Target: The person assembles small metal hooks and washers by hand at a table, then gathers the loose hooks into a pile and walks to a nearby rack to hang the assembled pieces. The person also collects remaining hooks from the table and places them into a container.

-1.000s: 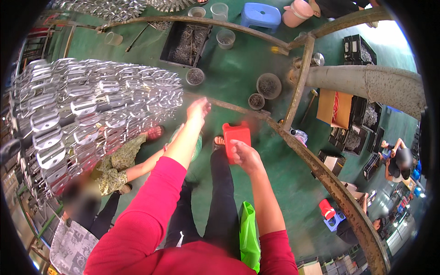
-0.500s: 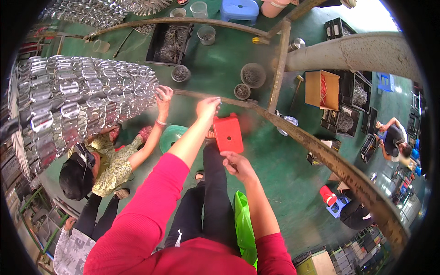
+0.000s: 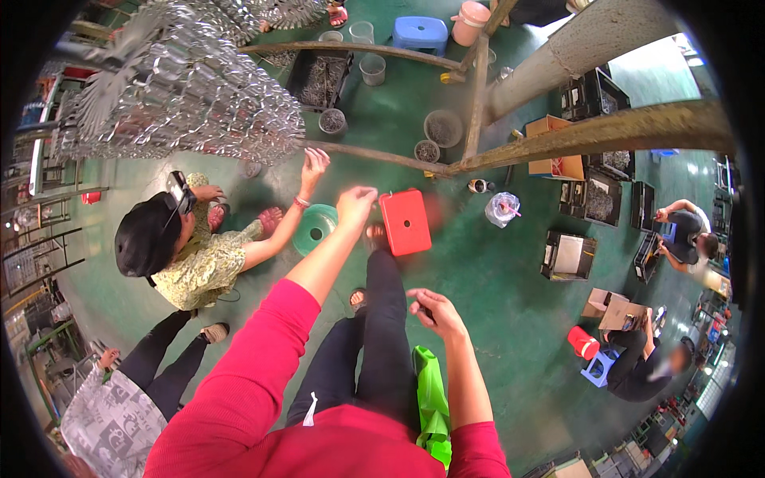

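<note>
My left hand (image 3: 356,205) reaches forward with its fingertips pinched together. Whatever it pinches, if anything, is too small to make out. Just right of those fingertips, lower down on the floor, stands a red plastic stool (image 3: 406,231) with a round hole in its top. My right hand (image 3: 438,311) hangs nearer my body, fingers curled and closed; what they hold is hidden. To the left, a co-worker's raised hand (image 3: 315,167) is beside the end of a large bundle of shiny metal pieces (image 3: 215,95). A green round stool (image 3: 305,236) stands between that arm and mine.
A rusty metal frame (image 3: 558,147) crosses ahead. Tubs of small metal parts (image 3: 443,127) and a black crate (image 3: 319,78) sit beyond it. A green bag (image 3: 430,398) hangs at my right side. Co-workers (image 3: 171,239) are at left and right. A plastic bag (image 3: 503,209) lies ahead.
My view has shifted, so the frame and metal bundle sit differently. My right hand is now farther from the red stool. The co-worker's hand is now apart from the metal pieces.
</note>
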`<state>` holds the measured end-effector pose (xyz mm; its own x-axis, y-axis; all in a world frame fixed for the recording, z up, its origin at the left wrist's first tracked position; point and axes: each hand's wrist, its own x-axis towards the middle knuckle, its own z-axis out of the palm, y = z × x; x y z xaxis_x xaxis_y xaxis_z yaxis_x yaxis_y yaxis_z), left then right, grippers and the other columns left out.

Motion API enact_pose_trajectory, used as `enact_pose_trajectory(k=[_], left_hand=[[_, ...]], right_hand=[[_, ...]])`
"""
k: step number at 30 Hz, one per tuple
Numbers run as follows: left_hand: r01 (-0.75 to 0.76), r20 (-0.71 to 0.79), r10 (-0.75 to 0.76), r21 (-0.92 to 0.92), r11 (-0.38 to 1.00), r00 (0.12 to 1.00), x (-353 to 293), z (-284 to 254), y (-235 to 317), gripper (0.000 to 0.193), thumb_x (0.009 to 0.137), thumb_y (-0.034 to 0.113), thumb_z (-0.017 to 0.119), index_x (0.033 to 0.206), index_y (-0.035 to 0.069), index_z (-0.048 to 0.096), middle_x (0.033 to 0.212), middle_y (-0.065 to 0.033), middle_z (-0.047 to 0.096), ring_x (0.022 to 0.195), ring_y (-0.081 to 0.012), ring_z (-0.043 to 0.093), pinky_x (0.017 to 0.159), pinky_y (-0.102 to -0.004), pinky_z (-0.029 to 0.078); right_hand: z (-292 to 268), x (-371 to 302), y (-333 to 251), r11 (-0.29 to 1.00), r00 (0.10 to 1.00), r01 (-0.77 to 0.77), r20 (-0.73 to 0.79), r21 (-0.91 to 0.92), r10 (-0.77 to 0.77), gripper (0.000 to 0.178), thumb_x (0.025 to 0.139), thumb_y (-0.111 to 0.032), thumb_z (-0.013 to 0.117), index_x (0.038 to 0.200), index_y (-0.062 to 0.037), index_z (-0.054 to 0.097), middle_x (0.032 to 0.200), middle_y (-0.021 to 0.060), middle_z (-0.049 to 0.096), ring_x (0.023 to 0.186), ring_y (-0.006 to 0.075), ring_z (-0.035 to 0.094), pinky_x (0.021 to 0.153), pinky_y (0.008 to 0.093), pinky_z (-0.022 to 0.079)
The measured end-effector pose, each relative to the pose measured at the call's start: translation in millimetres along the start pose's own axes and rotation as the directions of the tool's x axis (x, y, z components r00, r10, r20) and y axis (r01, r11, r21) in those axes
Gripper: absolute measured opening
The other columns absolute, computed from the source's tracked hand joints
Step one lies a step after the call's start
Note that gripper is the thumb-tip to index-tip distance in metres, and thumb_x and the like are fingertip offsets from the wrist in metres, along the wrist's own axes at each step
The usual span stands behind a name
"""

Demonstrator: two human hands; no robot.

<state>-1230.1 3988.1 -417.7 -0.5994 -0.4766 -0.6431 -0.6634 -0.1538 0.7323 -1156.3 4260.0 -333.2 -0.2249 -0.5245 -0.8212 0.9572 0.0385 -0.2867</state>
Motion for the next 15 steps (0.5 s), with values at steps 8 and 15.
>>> enact_pose_trajectory(k=[8,15], left_hand=[[0.13,-0.082,-0.125,0.065,0.989,0.989,-40.9,15.1,-18.3,0.019,0.08,0.021,0.067,0.092,0.007,0.068,0.077,-0.0015,0.068,0.059,-0.0072,0.06,0.047,-0.0207,0.044],[0.141,-0.189,-0.154,-0.082,0.987,0.97,12.9,93.4,-17.5,0.013,0.078,0.016,0.066,0.088,0.007,0.068,0.072,-0.0029,0.065,0.06,-0.0091,0.059,0.051,-0.0247,0.045]], right_hand=[[-47.6,-76.3,24.3,0.995,0.987,-0.1,-0.129,-0.014,0.098,0.025,0.096,-0.026,0.048,0.085,-0.0053,0.057,0.072,0.0008,0.057,0.055,0.0076,0.046,0.047,0.0202,0.034],[-124.2,-101.2,-18.8,0.993,0.975,-0.118,-0.194,-0.023,0.112,0.024,0.096,-0.025,0.05,0.083,-0.0058,0.058,0.072,0.0,0.057,0.058,0.0076,0.049,0.049,0.0215,0.036]])
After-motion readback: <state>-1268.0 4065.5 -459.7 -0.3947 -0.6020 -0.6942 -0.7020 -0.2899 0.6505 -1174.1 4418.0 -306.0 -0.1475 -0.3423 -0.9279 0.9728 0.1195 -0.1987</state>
